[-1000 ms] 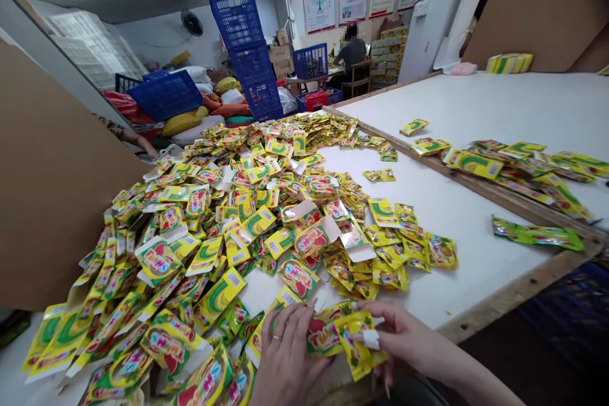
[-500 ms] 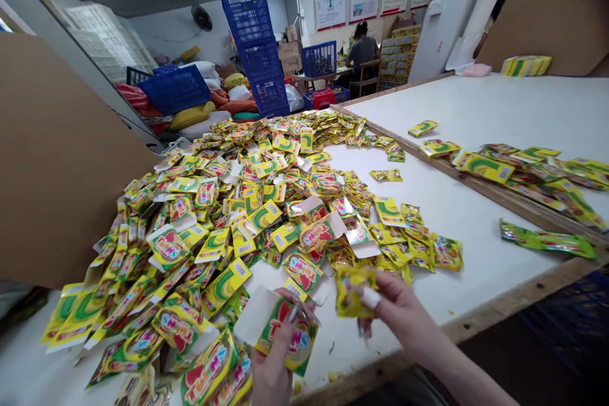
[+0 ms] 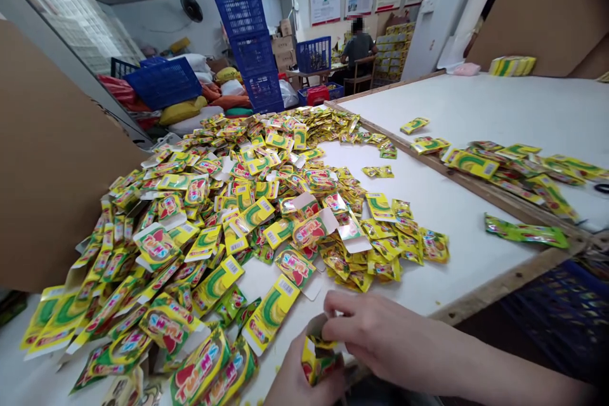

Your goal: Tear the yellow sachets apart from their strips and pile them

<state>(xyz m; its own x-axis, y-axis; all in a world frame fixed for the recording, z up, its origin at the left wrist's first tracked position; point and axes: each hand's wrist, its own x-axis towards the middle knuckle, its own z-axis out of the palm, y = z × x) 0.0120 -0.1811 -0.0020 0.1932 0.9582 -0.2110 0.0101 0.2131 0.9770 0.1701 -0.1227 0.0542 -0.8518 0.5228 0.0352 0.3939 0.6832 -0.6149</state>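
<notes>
A white table (image 3: 457, 203) bears a broad heap of cartons and sachets (image 3: 200, 235) (some white flaps (image 3: 356, 245) open); near its edge, the left hand (image 3: 292, 375) grips a small carton (image 3: 312, 361), the right hand (image 3: 373, 333) touching its top, grip unclear

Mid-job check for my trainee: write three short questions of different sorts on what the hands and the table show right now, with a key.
1. Where are the fingers of the right hand?
a) on the red cloth
b) at the mouth of the open carton in the left hand
c) round the wooden table edge

2. True or false: the long green packet lies apart from the big heap of cartons and sachets.

3. Fill in the colour: the tall stack of crates beyond the heap is ____.

Key: 1 b; 2 true; 3 blue.
</notes>
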